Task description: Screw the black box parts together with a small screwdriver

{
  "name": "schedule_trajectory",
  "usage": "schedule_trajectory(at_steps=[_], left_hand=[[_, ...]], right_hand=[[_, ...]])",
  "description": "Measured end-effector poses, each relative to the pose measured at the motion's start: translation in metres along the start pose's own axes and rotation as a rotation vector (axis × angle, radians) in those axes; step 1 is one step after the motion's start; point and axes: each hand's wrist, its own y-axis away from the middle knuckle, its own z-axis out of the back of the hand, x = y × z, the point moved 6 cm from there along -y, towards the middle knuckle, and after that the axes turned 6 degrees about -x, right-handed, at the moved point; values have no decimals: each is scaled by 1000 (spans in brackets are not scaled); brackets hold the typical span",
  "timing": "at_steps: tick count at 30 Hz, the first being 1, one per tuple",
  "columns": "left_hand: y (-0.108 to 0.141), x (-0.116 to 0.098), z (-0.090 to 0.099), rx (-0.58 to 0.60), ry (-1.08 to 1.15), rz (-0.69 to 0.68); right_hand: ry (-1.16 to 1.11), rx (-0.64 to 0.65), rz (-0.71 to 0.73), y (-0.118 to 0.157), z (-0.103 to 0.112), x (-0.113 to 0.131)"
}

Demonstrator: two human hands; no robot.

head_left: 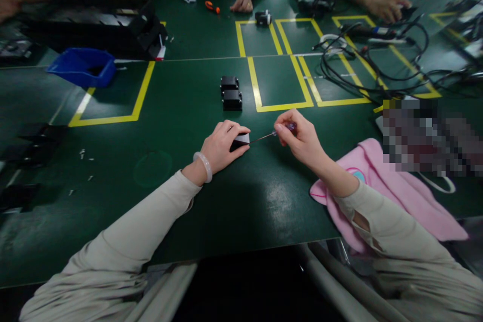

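Note:
On the green table [211,211], my left hand [222,146] grips a small black block [238,142] with a pale face, its fingers wrapped round the far and near sides. My right hand [300,138] is closed on the dark purple handle of a screwdriver [266,136]. The thin shaft points left, and its tip meets the block's right side; the exact contact spot is too small to tell. Just beyond my hands, two black blocks [231,93] stand one behind the other.
Left are a blue bin [85,66], a long black rack [94,25], loose screws [82,153] and dark parts [33,146]. Pink cloth [381,181] lies under my right forearm. Cables [362,70] spread at the right. Across the table are other people's hands [243,1] and orange cutters [212,7].

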Motion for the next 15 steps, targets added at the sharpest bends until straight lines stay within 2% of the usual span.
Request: schedule_trajectory(at_steps=[15], left_hand=[[0,0,0,-4,-4,-2]], right_hand=[[-1,-26,-28,1,1,-1]])
